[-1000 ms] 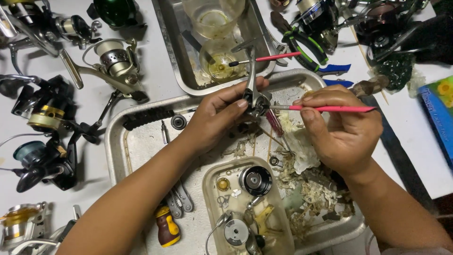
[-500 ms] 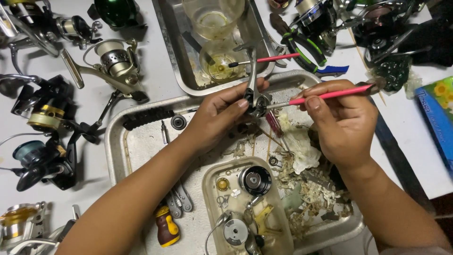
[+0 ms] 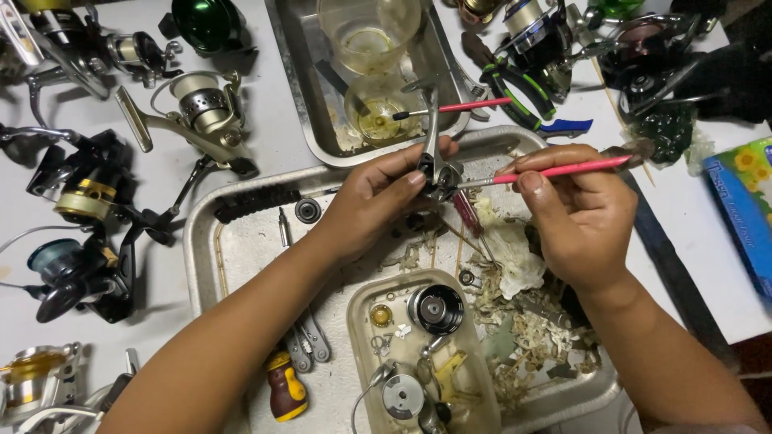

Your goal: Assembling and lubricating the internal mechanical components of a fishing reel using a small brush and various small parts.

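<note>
**Brush on a reel part over the metal tray**

The left hand (image 3: 378, 201) is closed around a small silver reel part (image 3: 435, 165), holding it up just above the big metal tray (image 3: 241, 249); a thin arm of the part sticks straight up past the fingers. The right hand (image 3: 583, 213) pinches a pink-handled brush (image 3: 555, 170) between thumb and fingers, the handle lying nearly level and its tip touching the reel part. Beneath the hands, the tray carries crumpled tissue (image 3: 507, 249), a red-handled screwdriver (image 3: 468, 213), a black strip (image 3: 256, 202) and scraps of debris. A smaller oblong dish (image 3: 358, 321) sits inside it, with a black spool (image 3: 435, 309) and small parts. A second tray (image 3: 301, 88) farther back holds a clear plastic cup (image 3: 366, 32) and another pink brush (image 3: 458, 108). Several fishing reels (image 3: 201, 108) lie about the white bench (image 3: 265, 128), mostly to the left.
</note>
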